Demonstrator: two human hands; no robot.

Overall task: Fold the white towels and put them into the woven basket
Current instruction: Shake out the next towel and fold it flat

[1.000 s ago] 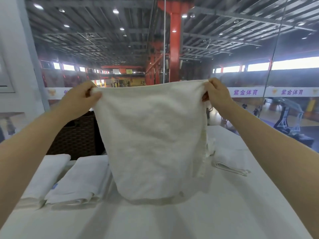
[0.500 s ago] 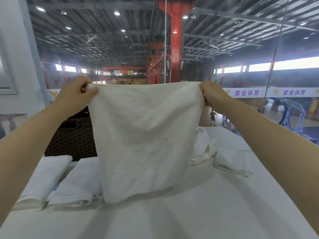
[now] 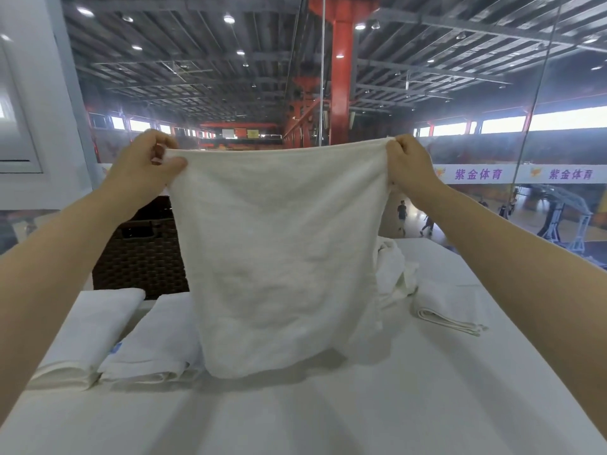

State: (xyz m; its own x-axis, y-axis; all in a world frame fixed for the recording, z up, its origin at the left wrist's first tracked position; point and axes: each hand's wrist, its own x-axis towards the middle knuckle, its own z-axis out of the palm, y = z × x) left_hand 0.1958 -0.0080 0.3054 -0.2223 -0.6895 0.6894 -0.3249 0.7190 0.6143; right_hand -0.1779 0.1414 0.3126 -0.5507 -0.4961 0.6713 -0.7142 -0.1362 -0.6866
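White towel: hung mid-frame, top corners pinched by left hand and right hand. Risk: hem dragging on table, skewing the fold.

White-covered counter in foreground. Red steel column behind glass. Purple-lettered banner at right. Several people on court floor below.

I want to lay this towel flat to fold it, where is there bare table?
Bare table lies nearest you, below the held towel. Crowded: two folded towels left, crumpled pile and folded towel right.
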